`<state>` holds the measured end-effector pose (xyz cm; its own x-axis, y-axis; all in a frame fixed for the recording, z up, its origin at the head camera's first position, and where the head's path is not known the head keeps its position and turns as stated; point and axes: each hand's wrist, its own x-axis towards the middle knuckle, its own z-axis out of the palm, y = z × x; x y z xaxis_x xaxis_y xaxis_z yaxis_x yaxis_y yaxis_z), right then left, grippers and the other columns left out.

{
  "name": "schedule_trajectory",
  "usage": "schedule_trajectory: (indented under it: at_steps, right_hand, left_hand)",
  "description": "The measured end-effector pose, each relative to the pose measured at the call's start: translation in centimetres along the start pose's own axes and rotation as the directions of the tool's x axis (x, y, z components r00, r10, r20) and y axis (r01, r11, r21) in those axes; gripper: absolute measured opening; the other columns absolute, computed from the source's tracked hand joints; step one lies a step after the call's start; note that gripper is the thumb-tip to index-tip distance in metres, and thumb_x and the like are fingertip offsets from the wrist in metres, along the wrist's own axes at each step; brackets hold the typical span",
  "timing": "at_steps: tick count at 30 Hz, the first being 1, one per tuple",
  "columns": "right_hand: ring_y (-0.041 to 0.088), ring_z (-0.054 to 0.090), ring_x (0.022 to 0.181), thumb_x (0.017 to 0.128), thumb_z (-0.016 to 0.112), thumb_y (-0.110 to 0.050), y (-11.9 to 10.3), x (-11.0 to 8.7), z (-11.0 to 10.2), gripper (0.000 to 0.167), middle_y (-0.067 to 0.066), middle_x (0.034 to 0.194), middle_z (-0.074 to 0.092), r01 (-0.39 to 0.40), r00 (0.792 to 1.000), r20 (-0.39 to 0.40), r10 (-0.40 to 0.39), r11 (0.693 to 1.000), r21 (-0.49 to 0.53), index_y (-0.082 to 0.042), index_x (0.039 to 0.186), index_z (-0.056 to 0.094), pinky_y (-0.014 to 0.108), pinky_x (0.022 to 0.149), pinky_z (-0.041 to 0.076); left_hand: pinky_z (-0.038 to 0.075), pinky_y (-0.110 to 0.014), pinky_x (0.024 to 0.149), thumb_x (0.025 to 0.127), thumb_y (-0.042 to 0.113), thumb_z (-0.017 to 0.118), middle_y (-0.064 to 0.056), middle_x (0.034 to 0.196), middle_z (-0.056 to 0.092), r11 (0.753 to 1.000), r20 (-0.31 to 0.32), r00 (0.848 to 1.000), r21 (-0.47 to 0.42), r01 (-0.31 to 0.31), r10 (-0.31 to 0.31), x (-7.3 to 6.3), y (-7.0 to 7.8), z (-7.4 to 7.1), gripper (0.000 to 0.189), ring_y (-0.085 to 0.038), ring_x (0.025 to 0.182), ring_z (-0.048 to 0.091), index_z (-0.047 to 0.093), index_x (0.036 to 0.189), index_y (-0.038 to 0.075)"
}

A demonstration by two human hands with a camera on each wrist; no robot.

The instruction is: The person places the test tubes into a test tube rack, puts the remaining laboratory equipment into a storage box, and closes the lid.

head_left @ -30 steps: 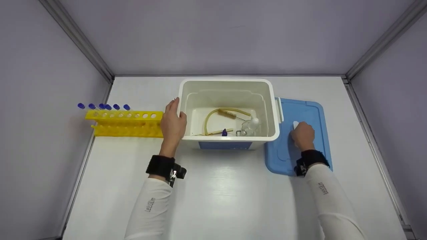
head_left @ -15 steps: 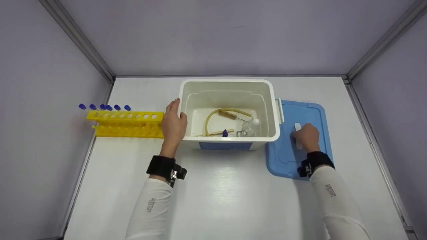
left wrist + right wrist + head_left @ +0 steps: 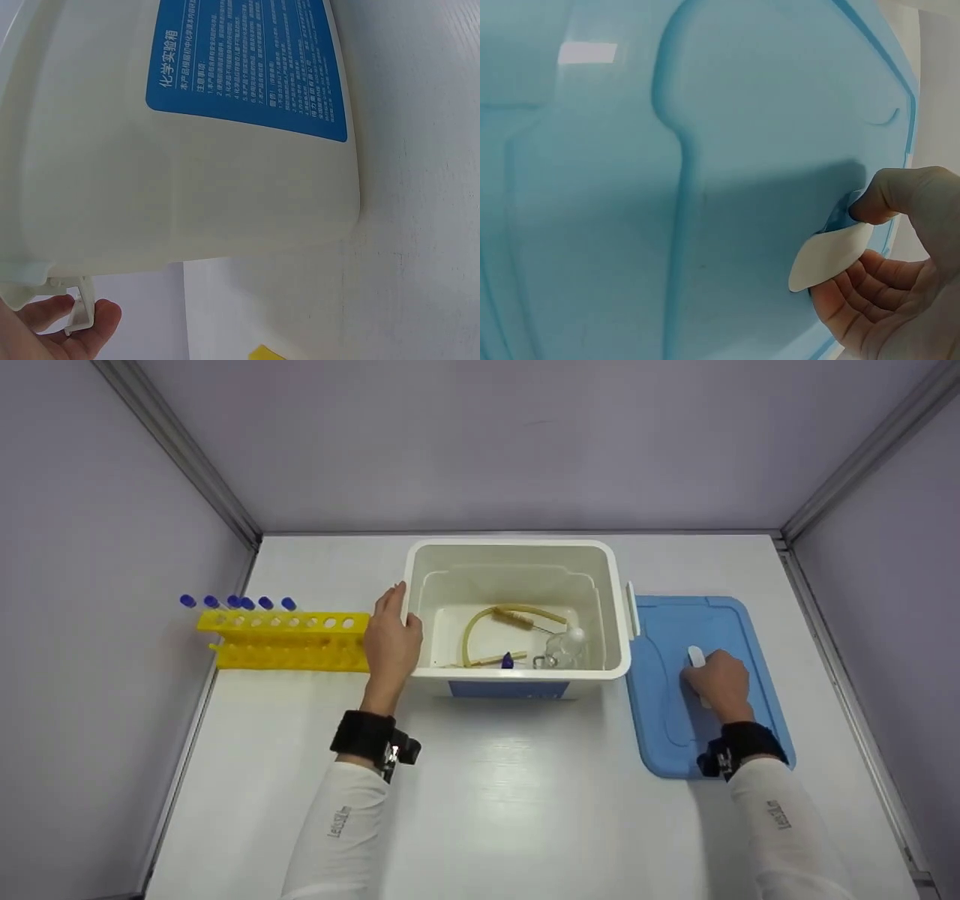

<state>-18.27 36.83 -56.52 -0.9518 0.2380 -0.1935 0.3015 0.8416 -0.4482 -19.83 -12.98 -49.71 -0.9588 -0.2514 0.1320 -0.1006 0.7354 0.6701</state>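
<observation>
In the head view a white storage box (image 3: 517, 673) stands mid-table without its lid. My left hand (image 3: 391, 649) is at its left wall. The left wrist view shows my left fingers (image 3: 106, 319) curled about a white side latch (image 3: 81, 309) that hangs out from the rim. On the right, my right hand (image 3: 718, 682) grips the white handle (image 3: 829, 259) of the blue lid (image 3: 660, 660). Thumb and fingers close round this handle from both sides in the right wrist view. The lid's lower right edge is partly hidden by the wrist.
Inside the box lie a yellowish tube (image 3: 466, 637), a brush (image 3: 513, 619), a clear glass vessel (image 3: 564, 649) and a small purple piece (image 3: 508, 661). A yellow test-tube rack (image 3: 292, 658) with several blue-capped tubes stands left. Another white latch (image 3: 633, 611) sticks out on the box's right.
My right hand has moved the blue lid rightward and a little toward me, away from the box's right side. The left hand and the box have stayed in place.
</observation>
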Motion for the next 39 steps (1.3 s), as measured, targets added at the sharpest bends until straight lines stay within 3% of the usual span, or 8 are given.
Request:
schedule_trajectory:
  at_steps: [5, 10, 13, 20, 28, 39]
  right_hand:
    - [0.025, 0.053, 0.061, 0.084, 0.060, -0.020, 1.0, -0.4, -1.0, 0.022, 0.013, 0.069, 0.057, -0.008, 1.000, -0.014, 0.008, 1.000, 0.020, 0.002, 0.081, 0.054, 0.029, 0.049, 0.038]
    - [0.036, 0.062, 0.084, 0.088, 0.060, -0.026, 1.4, -0.4, -2.1, 0.044, 0.028, 0.098, 0.063, -0.034, 0.999, -0.012, 0.035, 0.999, 0.040, 0.012, 0.109, 0.057, 0.026, 0.057, 0.042]
    - [0.041, 0.063, 0.092, 0.088, 0.061, -0.028, 1.2, -0.3, -2.9, 0.051, 0.031, 0.106, 0.063, -0.036, 0.999, -0.014, 0.037, 0.998, 0.049, 0.013, 0.117, 0.056, 0.027, 0.061, 0.043]
    - [0.045, 0.064, 0.095, 0.090, 0.060, -0.028, 0.2, 0.0, -5.0, 0.056, 0.035, 0.113, 0.063, 0.009, 0.998, -0.061, -0.005, 0.998, 0.063, 0.014, 0.125, 0.054, 0.034, 0.065, 0.049]
    - [0.043, 0.062, 0.097, 0.091, 0.055, -0.023, -1.5, 0.0, -8.9, 0.053, 0.033, 0.116, 0.062, 0.088, 0.987, -0.140, -0.075, 0.993, 0.083, 0.010, 0.132, 0.053, 0.029, 0.064, 0.043]
    - [0.035, 0.054, 0.091, 0.091, 0.053, -0.013, -4.5, -0.8, -13.0, 0.049, 0.030, 0.110, 0.058, 0.224, 0.965, -0.150, -0.215, 0.974, 0.042, 0.011, 0.134, 0.052, 0.030, 0.066, 0.040]
  left_hand:
    - [0.047, -0.047, 0.109, 0.098, 0.015, 0.054, -0.014, 0.151, 0.049, 1.000, 0.006, 1.000, 0.011, 0.009, -0.009, 0.0, 0.0, 0.0, 0.052, -0.032, 0.135, 0.053, 0.046, 0.149, 0.013]
    - [0.048, -0.047, 0.107, 0.098, 0.015, 0.055, -0.014, 0.151, 0.049, 1.000, 0.006, 1.000, 0.010, 0.010, -0.010, 0.0, 0.0, 0.0, 0.052, -0.033, 0.134, 0.053, 0.046, 0.149, 0.014]
    - [0.049, -0.047, 0.106, 0.098, 0.016, 0.055, -0.014, 0.151, 0.049, 1.000, 0.006, 1.000, 0.010, 0.014, -0.014, 0.0, 0.0, 0.0, 0.052, -0.033, 0.134, 0.054, 0.047, 0.149, 0.014]
    - [0.049, -0.047, 0.106, 0.098, 0.015, 0.054, -0.014, 0.151, 0.049, 1.000, 0.002, 1.000, 0.012, 0.012, -0.012, 0.1, -0.1, 0.1, 0.051, -0.033, 0.134, 0.054, 0.047, 0.149, 0.014]
    - [0.051, -0.047, 0.102, 0.097, 0.015, 0.055, -0.014, 0.149, 0.050, 1.000, -0.006, 1.000, 0.007, 0.001, -0.001, 0.0, 0.0, 0.0, 0.051, -0.034, 0.131, 0.056, 0.048, 0.148, 0.014]
    - [0.048, -0.047, 0.107, 0.097, 0.015, 0.054, -0.014, 0.149, 0.051, 1.000, -0.008, 1.000, 0.017, 0.008, -0.008, 0.1, 0.1, 0.2, 0.051, -0.033, 0.132, 0.055, 0.047, 0.148, 0.014]
